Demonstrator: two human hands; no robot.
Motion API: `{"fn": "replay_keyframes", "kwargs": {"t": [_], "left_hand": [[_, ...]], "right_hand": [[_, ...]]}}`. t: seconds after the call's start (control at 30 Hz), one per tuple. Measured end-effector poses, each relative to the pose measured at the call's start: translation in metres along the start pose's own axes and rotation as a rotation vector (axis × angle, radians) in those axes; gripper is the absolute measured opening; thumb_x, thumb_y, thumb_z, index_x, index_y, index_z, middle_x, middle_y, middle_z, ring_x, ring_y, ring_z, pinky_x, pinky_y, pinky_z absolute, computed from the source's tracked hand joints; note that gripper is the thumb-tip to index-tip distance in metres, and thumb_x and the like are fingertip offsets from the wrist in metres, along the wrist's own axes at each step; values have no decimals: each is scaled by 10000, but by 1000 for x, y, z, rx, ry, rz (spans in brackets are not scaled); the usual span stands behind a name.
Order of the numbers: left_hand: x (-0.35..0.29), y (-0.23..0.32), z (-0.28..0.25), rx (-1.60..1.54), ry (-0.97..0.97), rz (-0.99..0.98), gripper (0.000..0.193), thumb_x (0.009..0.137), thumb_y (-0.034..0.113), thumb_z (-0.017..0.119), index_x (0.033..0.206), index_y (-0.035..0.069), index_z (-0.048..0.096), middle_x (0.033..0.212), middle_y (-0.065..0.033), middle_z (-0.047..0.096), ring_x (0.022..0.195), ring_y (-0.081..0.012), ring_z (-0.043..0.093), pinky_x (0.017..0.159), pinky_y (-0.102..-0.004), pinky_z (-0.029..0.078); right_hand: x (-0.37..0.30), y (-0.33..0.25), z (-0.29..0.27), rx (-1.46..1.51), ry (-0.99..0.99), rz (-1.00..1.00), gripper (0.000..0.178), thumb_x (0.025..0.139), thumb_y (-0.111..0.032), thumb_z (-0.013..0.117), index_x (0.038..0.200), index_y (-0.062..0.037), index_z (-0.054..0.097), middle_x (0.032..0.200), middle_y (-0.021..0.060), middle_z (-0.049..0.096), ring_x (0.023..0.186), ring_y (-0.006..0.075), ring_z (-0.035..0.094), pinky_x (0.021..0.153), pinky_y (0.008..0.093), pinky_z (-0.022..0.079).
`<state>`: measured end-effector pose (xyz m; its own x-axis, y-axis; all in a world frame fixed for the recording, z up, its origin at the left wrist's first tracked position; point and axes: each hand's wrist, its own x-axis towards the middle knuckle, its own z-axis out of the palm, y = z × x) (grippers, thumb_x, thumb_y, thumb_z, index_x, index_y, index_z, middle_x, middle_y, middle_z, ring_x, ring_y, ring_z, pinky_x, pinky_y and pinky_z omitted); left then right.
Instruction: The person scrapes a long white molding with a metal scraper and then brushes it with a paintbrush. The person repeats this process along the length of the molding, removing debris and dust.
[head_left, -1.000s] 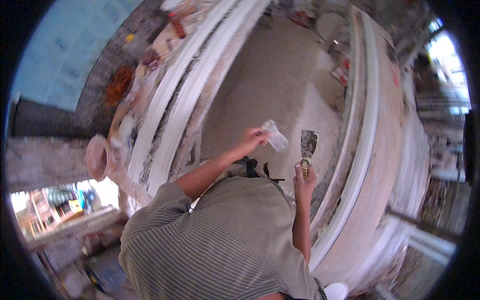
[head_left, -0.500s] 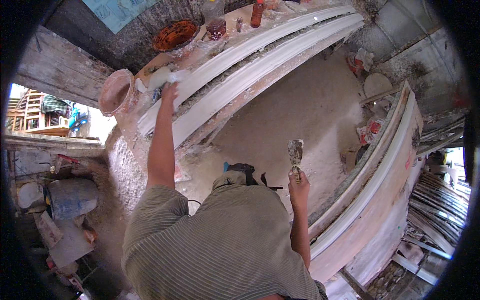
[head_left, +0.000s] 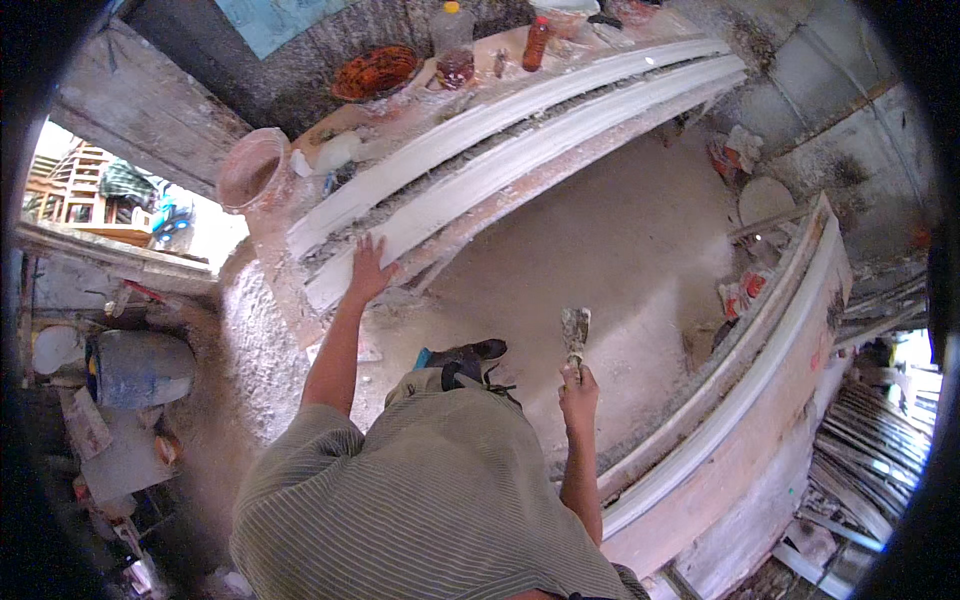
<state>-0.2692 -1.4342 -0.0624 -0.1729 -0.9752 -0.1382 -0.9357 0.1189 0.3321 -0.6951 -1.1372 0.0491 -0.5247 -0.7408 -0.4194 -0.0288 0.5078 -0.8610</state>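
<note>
My left hand (head_left: 370,268) has its fingers spread at the near left end of a long white curved moulding (head_left: 440,215), which lies on a dusty bench. It seems to rest on the moulding's surface, holding nothing. A second white moulding (head_left: 400,176) runs alongside, beyond a rough grey gap. In my right hand (head_left: 578,390) is a putty knife (head_left: 575,335), gripped by its handle with the smeared blade pointing up and away from me. Whitish lumps (head_left: 338,152) lie near the left end of the far moulding.
A pinkish bucket (head_left: 250,170), an orange basin (head_left: 376,72), a yellow-capped bottle (head_left: 454,50) and a red bottle (head_left: 536,44) stand along the bench's back. Another curved moulding on a board (head_left: 730,380) stands to my right. A blue drum (head_left: 145,368) is at the left.
My left hand has drawn back from the whitish lumps and come down onto the nearer moulding, fingers spread. The putty knife has shifted slightly toward me and left, still in my right hand.
</note>
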Motion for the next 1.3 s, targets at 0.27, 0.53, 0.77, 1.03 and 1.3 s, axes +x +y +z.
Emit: {"fn": "replay_keyframes", "kwargs": {"t": [0.27,0.53,0.77,1.03,1.3], "left_hand": [[-28,21,-113,-1255,-148,-124,633,898,438,681,1440,158,513,1632,-162,206,1528,-356,24,1205,-560,94],[9,49,-161,106,148,-394,544,876,355,721,1368,165,588,1573,-161,344,1484,-372,235,1200,-487,226],[22,52,-117,-949,159,-543,354,898,155,686,1246,102,650,1300,-162,627,1199,-309,609,1051,-410,463],[10,98,-100,-499,435,-601,521,841,112,735,1339,134,582,1480,-165,460,1402,-359,384,1146,-435,350],[27,194,-95,-407,419,-981,476,868,143,729,1328,159,603,1609,-141,277,1503,-410,120,1197,-507,233]], "right_hand": [[72,42,17,-152,-84,-102,229,947,-248,644,854,-45,597,634,-26,432,488,59,385,430,256,330],[218,-47,115,-453,-300,-438,277,988,-274,557,1047,-10,619,850,112,552,728,220,503,643,358,417],[278,-245,277,-656,-600,-869,317,989,-264,550,1163,-7,613,1085,253,601,1029,419,574,884,494,459],[353,-290,472,-795,-1073,-1093,313,919,-270,642,1039,17,612,1039,261,595,979,401,588,887,485,471],[400,-276,655,-711,-974,-1355,185,795,-51,588,936,47,655,926,283,653,917,428,638,874,495,494]]}}
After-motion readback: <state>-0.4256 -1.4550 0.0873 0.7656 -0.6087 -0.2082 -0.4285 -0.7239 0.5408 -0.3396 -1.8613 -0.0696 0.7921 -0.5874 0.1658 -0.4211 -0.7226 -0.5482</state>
